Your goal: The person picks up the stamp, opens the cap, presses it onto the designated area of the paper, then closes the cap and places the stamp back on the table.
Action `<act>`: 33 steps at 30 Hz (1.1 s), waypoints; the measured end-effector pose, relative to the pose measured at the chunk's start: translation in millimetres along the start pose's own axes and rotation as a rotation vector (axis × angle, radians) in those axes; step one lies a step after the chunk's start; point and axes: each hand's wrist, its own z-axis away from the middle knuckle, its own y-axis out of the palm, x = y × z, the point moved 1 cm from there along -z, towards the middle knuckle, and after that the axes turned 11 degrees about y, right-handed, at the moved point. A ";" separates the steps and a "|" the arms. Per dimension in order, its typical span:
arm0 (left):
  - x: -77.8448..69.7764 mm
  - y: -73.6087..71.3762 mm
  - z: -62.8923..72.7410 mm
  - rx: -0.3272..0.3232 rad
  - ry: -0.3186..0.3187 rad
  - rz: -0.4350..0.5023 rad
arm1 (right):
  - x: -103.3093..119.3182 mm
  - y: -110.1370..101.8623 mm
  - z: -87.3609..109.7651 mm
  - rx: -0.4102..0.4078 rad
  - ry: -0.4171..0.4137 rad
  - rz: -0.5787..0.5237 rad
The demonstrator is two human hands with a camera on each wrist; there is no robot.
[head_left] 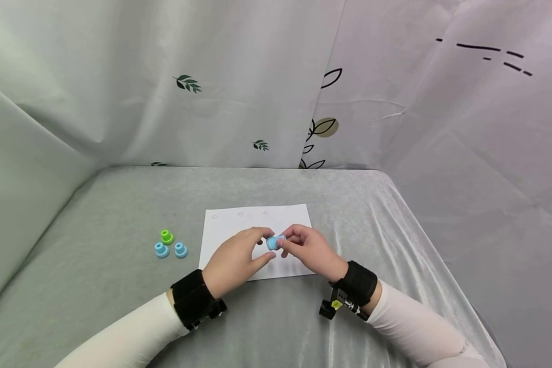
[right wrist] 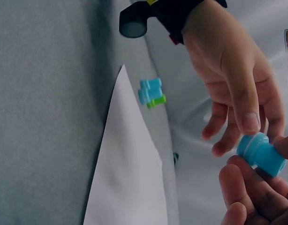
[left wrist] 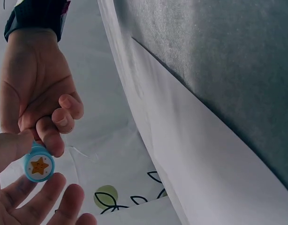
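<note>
In the head view, a small light-blue toy stamp [head_left: 273, 243] is held above a white sheet of paper [head_left: 225, 235]. My right hand [head_left: 314, 251] pinches its narrow handle between thumb and fingers. In the left wrist view, the stamp's round face [left wrist: 39, 167] shows an orange star and points toward my left palm. My left hand [head_left: 236, 258] lies around the wide end, its thumb and fingers spread apart. The right wrist view has the left thumb very close to the stamp's rim [right wrist: 249, 149]; whether it touches is hard to tell.
Left of the paper, two blue stamps [head_left: 161, 250] and one green stamp [head_left: 167, 236] stand on the grey cloth-covered table [head_left: 119, 220]. Faint small marks [head_left: 240, 214] run along the paper's far edge. A pale patterned curtain [head_left: 230, 117] hangs behind the table.
</note>
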 end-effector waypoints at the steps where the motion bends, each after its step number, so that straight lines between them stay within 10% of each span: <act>1: -0.2 0.3 0.1 -0.002 0.002 0.008 | 0.6 1.2 0.4 0.002 0.006 -0.008; 33: 3.2 -2.8 6.8 -0.025 0.013 -0.024 | -5.2 5.4 3.2 -0.007 -0.219 0.177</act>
